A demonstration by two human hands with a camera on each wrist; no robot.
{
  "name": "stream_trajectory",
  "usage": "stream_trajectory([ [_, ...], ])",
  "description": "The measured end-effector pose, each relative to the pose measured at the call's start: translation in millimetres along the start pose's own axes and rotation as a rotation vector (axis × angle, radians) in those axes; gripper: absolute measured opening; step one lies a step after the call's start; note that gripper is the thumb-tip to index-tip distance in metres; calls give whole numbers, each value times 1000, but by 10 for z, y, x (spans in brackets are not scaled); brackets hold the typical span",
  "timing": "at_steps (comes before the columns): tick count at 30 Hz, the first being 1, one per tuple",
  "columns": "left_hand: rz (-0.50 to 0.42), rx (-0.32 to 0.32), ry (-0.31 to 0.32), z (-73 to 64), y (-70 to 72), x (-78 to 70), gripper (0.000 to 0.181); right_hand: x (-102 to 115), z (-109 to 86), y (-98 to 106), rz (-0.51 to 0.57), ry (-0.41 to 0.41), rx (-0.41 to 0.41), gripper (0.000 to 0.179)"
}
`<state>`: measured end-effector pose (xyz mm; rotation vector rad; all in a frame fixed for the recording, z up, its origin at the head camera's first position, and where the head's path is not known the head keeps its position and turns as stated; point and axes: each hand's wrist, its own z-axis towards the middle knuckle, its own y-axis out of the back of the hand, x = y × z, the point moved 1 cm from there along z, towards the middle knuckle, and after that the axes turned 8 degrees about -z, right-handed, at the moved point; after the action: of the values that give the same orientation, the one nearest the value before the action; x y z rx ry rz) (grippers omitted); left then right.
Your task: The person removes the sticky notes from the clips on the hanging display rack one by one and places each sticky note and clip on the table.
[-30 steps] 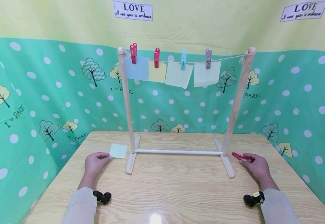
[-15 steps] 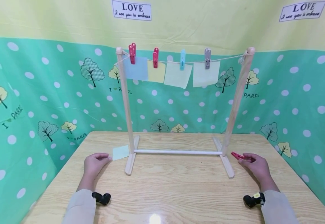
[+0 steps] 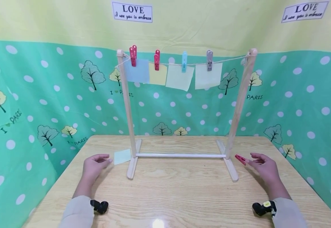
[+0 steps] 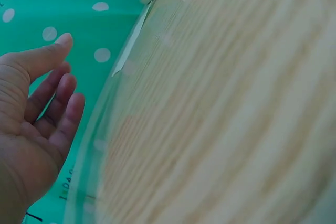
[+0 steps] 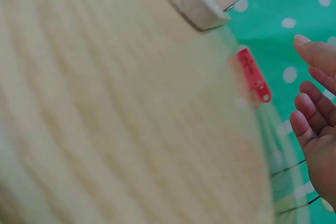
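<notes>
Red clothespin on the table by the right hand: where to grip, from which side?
Pinch the red clothespin across its handle end, probably with the right hand coming in from the right. In the right wrist view the holed handle end lies towards that hand, while the other end points towards the rack's foot, so the right looks like the freer approach.

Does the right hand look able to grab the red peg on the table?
Probably yes: the right hand is open beside the red peg, nothing shows between them, and the rack's foot lies on the peg's other side.
</notes>
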<state>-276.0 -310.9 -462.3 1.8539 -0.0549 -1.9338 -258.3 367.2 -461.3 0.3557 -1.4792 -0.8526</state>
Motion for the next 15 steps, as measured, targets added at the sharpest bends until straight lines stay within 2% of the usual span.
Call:
stream_trajectory([
  [8,-22,8,12,-40,12,-144,51,182,-46,158,19,94,-31,62],
  [15,-23,-4,-29,-77,-5,-299,50,320,-67,246,45,129,-63,61],
])
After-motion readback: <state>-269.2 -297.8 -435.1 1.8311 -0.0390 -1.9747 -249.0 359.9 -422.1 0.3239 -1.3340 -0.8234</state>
